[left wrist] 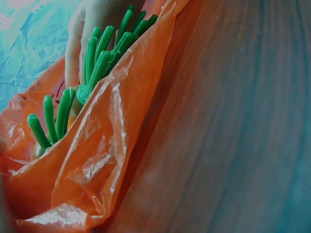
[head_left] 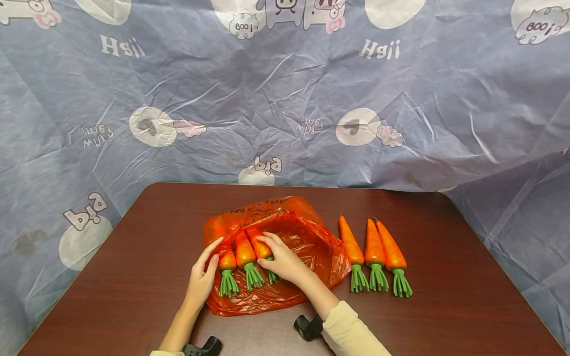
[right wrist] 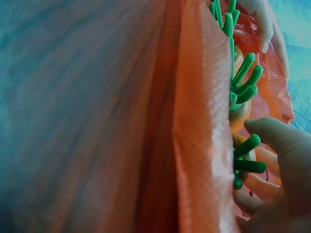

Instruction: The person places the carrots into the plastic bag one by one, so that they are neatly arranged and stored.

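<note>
A red-orange plastic bag (head_left: 307, 257) lies spread on the table with its mouth facing me. Three carrots with green stalks lie side by side in it: a left carrot (head_left: 227, 259), a middle carrot (head_left: 245, 251) and a right carrot (head_left: 260, 244). My right hand (head_left: 285, 259) grips the right carrot, thumb near its stalk end and fingers over its far side. At the bag's left edge, my left hand (head_left: 200, 279) holds the plastic between thumb and fingers, beside the left carrot. In the left wrist view the bag's near layer hides the carrots' bodies below their stalks (left wrist: 99, 63).
Right of the bag lie three more carrots, one (head_left: 352, 242) close to the bag's edge and a pair (head_left: 375, 244) together, tips pointing away. The brown table (head_left: 445, 306) ends at a patterned blue cloth (head_left: 267, 99) hanging behind.
</note>
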The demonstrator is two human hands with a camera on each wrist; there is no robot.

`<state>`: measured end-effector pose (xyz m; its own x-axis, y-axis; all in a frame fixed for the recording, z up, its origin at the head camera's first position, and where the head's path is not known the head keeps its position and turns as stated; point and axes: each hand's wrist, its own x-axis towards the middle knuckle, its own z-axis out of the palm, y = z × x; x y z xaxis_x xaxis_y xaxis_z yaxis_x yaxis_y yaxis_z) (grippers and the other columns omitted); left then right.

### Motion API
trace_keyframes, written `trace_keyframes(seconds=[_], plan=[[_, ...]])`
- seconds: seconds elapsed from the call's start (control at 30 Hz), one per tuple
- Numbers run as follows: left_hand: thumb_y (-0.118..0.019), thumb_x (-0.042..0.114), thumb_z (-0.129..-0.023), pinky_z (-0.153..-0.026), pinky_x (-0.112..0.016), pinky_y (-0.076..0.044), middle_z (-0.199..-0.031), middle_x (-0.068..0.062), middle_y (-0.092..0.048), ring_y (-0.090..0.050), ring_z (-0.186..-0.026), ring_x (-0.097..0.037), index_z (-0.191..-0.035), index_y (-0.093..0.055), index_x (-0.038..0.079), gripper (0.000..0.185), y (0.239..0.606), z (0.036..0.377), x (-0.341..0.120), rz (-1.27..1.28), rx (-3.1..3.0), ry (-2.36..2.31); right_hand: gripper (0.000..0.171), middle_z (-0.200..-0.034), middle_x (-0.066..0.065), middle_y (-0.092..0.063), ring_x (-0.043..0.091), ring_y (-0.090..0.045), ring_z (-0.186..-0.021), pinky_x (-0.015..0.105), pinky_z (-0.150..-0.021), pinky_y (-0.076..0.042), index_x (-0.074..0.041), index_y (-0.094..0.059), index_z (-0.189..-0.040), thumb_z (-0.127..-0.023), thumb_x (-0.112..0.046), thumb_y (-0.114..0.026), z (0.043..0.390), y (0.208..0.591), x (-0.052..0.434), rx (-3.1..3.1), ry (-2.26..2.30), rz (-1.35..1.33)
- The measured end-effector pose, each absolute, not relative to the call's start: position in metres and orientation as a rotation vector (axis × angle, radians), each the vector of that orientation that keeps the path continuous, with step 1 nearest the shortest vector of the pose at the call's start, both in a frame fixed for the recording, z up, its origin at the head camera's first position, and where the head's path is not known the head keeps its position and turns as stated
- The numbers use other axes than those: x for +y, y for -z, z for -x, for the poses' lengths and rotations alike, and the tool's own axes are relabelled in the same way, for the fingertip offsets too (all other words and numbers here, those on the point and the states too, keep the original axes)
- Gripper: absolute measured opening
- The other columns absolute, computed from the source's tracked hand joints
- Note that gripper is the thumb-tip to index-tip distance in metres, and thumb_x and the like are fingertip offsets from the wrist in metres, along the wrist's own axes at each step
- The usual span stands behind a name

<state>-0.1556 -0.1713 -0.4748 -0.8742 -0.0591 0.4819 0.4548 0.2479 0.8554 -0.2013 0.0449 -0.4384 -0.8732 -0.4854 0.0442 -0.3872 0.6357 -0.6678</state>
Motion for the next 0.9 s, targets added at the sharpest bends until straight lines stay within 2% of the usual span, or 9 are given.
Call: trace_keyframes(seconds=[0.2, 0.5, 0.77, 0.9], plan=[[-0.043, 0.004, -0.095, -0.098, -0.005, -0.031, -0.13, -0.007, -0.052, -0.042, -0.118, 0.007, -0.129, -0.049, 0.006, 0.035, 0.474, 0.155, -0.171, 0.378, -2.098, 1.664, 0.051, -0.144, 0.008, -0.035, 0.032, -0.04, -0.127, 0.053, -0.1, -0.037, -0.017, -0.046, -0.133, -0.086, -0.03, -0.059, 0.194, 0.431, 0.049, 2.741, 1.073, 0.734], [-0.042, 0.005, -0.095, -0.099, -0.005, -0.029, -0.132, -0.008, -0.05, -0.041, -0.12, 0.008, -0.131, -0.047, 0.005, 0.037, 0.473, 0.155, -0.172, 0.398, -2.142, 1.657, 0.043, -0.133, 0.002, -0.048, 0.025, -0.045, -0.124, 0.047, -0.1, -0.039, -0.02, -0.05, -0.129, -0.088, -0.03, -0.057, 0.182, 0.425, 0.063, 2.726, 1.143, 0.691], [-0.043, 0.0, -0.093, -0.097, -0.004, -0.03, -0.129, -0.02, -0.049, -0.042, -0.117, 0.01, -0.129, -0.048, 0.003, 0.037, 0.476, 0.157, -0.172, 0.367, -2.121, 1.657, 0.036, -0.127, 0.001, -0.055, 0.025, -0.051, -0.118, 0.047, -0.095, -0.043, -0.022, -0.055, -0.125, -0.089, -0.03, -0.056, 0.175, 0.419, 0.076, 2.774, 1.208, 0.637], [-0.043, -0.002, -0.093, -0.097, -0.004, -0.03, -0.129, -0.021, -0.049, -0.042, -0.117, 0.01, -0.129, -0.048, 0.001, 0.037, 0.477, 0.158, -0.172, 0.365, -2.107, 1.663, 0.034, -0.124, 0.001, -0.057, 0.024, -0.052, -0.117, 0.046, -0.095, -0.043, -0.02, -0.057, -0.122, -0.089, -0.026, -0.058, 0.172, 0.413, 0.086, 2.787, 1.268, 0.604]])
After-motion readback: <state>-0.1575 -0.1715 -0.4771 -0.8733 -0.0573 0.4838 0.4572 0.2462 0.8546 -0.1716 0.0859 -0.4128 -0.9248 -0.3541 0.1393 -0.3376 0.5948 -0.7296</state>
